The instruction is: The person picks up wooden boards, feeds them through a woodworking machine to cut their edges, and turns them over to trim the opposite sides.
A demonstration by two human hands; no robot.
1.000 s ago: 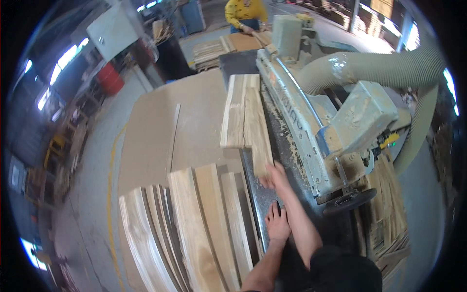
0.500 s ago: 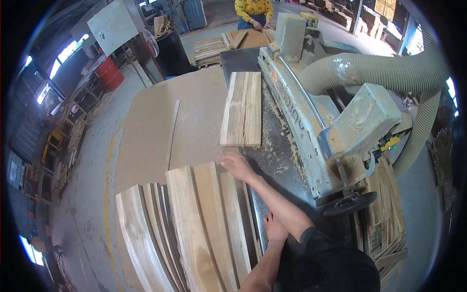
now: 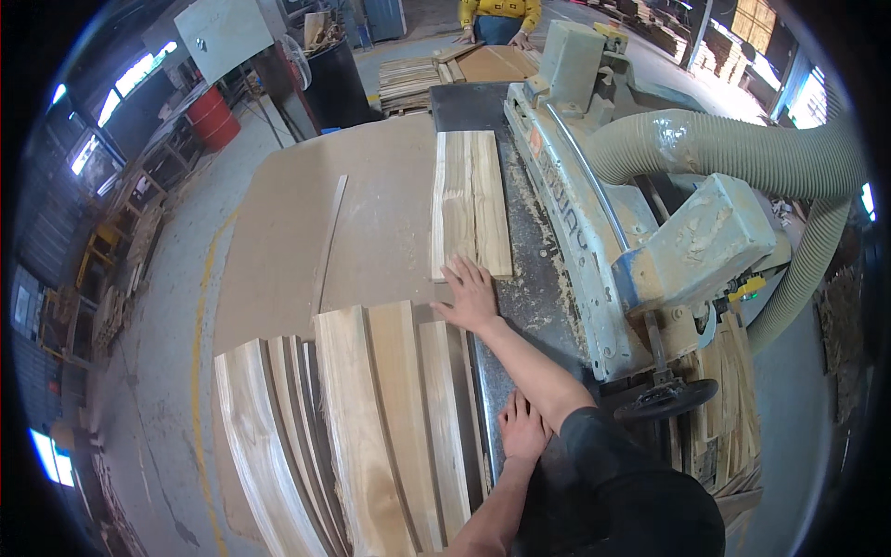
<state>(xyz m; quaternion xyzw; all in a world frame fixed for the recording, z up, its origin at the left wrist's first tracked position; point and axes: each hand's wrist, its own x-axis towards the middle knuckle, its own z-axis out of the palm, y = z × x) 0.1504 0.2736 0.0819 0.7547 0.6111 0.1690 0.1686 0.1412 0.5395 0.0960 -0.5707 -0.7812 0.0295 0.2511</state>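
Two pale wooden boards (image 3: pixel 471 200) lie side by side, lengthwise, on the dark metal machine table (image 3: pixel 534 311). My right hand (image 3: pixel 471 293) reaches forward, fingers spread, with its fingertips on the near end of these boards. Closer to me, my left hand (image 3: pixel 523 429) rests on the table's left edge, partly below my right forearm. Its fingers look loosely bent, with nothing visible in them. Left of my hands stand stacks of planks (image 3: pixel 357 418), their long sides running toward me.
Along the table's right side runs a woodworking machine (image 3: pixel 580 232) with a handwheel (image 3: pixel 666 399) and thick hose (image 3: pixel 733 148). A thin strip (image 3: pixel 331 237) lies on the brown board surface (image 3: pixel 269 251). Offcuts (image 3: pixel 729 418) are piled at right. Beyond the table stands a person in yellow (image 3: pixel 501 14).
My right hand has moved forward from beside the planks onto the boards' near end, its fingers spreading. My left hand stays at the table edge. The far person's hands have moved apart.
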